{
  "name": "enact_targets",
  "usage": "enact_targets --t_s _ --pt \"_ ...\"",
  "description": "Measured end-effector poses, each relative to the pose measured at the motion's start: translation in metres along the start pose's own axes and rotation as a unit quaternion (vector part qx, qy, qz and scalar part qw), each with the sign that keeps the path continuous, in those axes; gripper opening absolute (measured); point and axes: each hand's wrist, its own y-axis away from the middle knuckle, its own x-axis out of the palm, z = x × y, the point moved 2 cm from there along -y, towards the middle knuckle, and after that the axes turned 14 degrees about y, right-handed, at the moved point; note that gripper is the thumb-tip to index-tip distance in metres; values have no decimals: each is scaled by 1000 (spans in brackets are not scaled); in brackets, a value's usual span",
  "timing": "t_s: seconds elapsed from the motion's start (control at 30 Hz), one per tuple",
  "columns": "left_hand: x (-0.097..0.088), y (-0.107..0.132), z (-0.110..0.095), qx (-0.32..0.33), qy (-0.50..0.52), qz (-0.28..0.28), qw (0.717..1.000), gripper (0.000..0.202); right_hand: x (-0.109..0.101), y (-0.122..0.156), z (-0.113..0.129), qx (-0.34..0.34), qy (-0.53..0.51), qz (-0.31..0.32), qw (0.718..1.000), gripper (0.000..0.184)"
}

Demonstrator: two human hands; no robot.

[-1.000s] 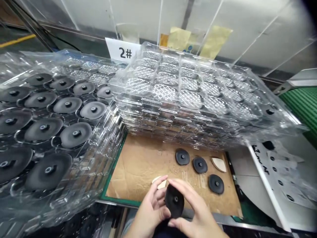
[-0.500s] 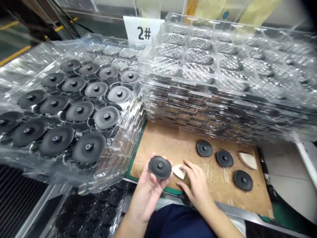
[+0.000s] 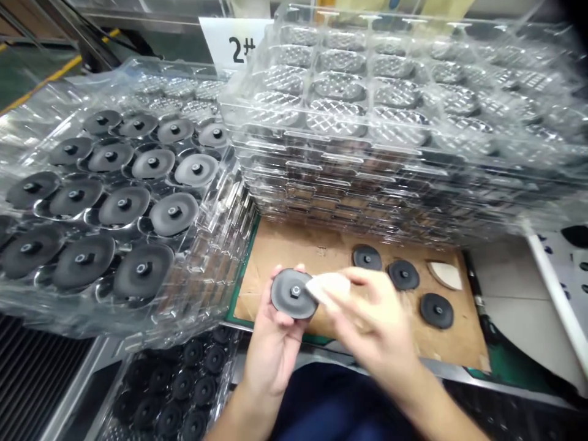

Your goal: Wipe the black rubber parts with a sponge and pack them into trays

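My left hand (image 3: pixel 275 343) holds a dark grey rounded disc (image 3: pixel 287 301) by its rim, with the small raised hub facing up. Pinched in my right hand (image 3: pixel 372 318) is a white wedge-shaped pad (image 3: pixel 331 286), blurred by motion. Its pointed tip is at the right side of the disc; whether it touches the surface I cannot tell. Several similar discs lie on the brown cardboard (image 3: pixel 303 239), among them a disc (image 3: pixel 403 275) to the right of my right hand. Beside them rests a second pale wedge-shaped pad (image 3: pixel 445 274).
At left, a stacked clear plastic tray (image 3: pixel 202 257) carries rows of the same dark discs. A tall stack of clear trays (image 3: pixel 321 165) stands behind the cardboard. Below left is another tray of discs (image 3: pixel 184 383). A white sign (image 3: pixel 220 46) reads "2#".
My right hand has lifted the white pad off the cardboard and brought it to the disc in my left hand. The whole view has shifted somewhat.
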Motion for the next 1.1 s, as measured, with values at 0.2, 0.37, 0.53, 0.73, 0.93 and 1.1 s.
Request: enact_targets --t_s 0.2,0.37,0.53,0.73,0.93,1.1 --pt "13 9 7 -4 -25 14 1000 51 -11 -1 12 -55 -19 5 998 24" --pt "18 11 10 1 -60 17 998 51 -21 -1 7 -46 -13 -13 999 27" --pt "21 12 15 -8 -65 13 998 51 -25 -4 -4 -42 -2 -20 999 23" --pt "22 9 17 -59 -83 39 994 50 -33 -2 -12 -43 -21 -14 999 26" --pt "22 11 21 -89 -125 12 988 63 -40 -8 -34 -79 -11 -12 997 25" --pt "36 15 22 -126 -147 5 981 59 -50 0 -41 -88 -22 39 995 29"
